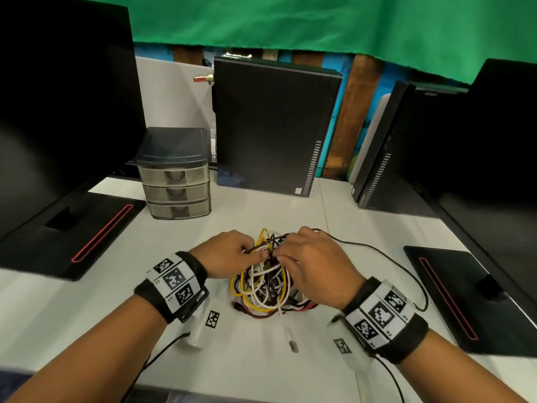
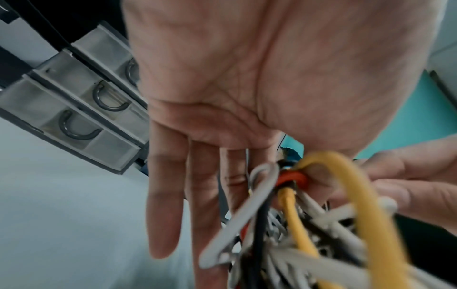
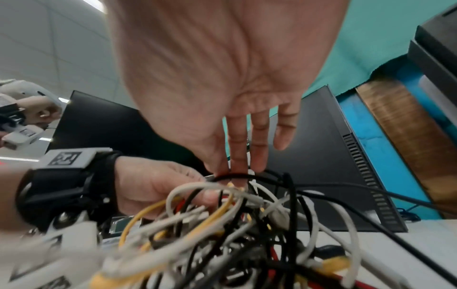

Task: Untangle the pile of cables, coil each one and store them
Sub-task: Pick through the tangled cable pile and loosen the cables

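Even, soft indoor light; wide-angle edge warping; blurred close-up cables in wrist views.

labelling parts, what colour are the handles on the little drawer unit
Dark grey, on translucent drawers; the handles of the drawer unit show best in the left wrist view.

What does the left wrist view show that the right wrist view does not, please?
Only the left wrist view shows the drawer unit with its three curved handles. Only the right wrist view shows the black computer case and the wooden panel. Both show the cable tangle and both hands: the left hand and the right hand.
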A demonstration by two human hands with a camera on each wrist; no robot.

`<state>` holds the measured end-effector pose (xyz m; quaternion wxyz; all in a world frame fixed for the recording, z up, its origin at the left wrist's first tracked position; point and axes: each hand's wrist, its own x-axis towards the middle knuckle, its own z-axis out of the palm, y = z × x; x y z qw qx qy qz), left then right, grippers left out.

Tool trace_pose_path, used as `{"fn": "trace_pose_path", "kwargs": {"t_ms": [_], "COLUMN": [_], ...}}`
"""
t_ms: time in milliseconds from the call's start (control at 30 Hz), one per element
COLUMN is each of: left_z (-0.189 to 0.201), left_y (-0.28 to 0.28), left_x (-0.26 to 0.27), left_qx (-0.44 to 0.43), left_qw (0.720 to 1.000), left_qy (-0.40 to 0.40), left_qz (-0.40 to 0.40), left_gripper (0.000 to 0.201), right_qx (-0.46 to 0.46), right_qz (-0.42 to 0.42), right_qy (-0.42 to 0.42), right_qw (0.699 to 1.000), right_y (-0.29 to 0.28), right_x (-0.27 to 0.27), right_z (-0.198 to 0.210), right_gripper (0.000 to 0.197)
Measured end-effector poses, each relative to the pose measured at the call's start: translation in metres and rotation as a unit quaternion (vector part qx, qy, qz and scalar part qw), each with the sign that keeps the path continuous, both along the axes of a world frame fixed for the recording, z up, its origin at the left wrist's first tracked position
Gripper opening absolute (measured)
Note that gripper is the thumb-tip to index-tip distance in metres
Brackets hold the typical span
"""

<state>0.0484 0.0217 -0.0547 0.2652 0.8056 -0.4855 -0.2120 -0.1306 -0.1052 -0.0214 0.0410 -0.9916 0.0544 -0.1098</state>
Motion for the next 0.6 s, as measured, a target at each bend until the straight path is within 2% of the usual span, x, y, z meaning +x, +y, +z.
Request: {"fn": "trace_pose_path", "kwargs": {"t_ms": [100,200,267,367,467,533,600], "left_z": [-0.002,0.004,0.011,0.018,0.021,0.022,0.023], "left_y": [-0.001,-0.005,-0.009,-0.015,-0.014,-0.008,-0.003], "left_x": [0.001,-0.003,-0.009,-0.013,-0.008,-0.001,0.005], "left_qx": [-0.013,-0.04,-0.063,-0.066,-0.039,-0.024,-0.019], "left_qw": [1.0,0.997,0.994,0.988,0.981,0.975,0.97], "left_qy": [-0.008,-0.017,-0.017,-0.003,0.003,-0.011,-0.012], "left_qz": [0.009,0.056,0.09,0.14,0.191,0.221,0.242], "left_gripper": [0.046,0.044,0.048,0.055,0.055,0.053,0.053], "right_qx": [-0.028,-0.039,-0.055,-0.088,0.021,0.112,0.15], "right_qz": [0.005,-0.025,-0.061,-0.105,-0.071,-0.024,-0.002], "right_qy": [0.067,0.075,0.042,-0.07,-0.135,-0.09,-0.024], "right_qw": [0.997,0.996,0.996,0.988,0.988,0.989,0.988], "right_y": [-0.003,-0.009,-0.014,-0.017,-0.011,-0.005,-0.001], "right_x": [-0.002,-0.002,-0.001,0.0,0.0,-0.001,0.0], "right_z": [0.011,0.018,0.024,0.026,0.028,0.036,0.046], "right_gripper": [0.024,0.018,0.014,0.008,0.009,0.006,0.004]}}
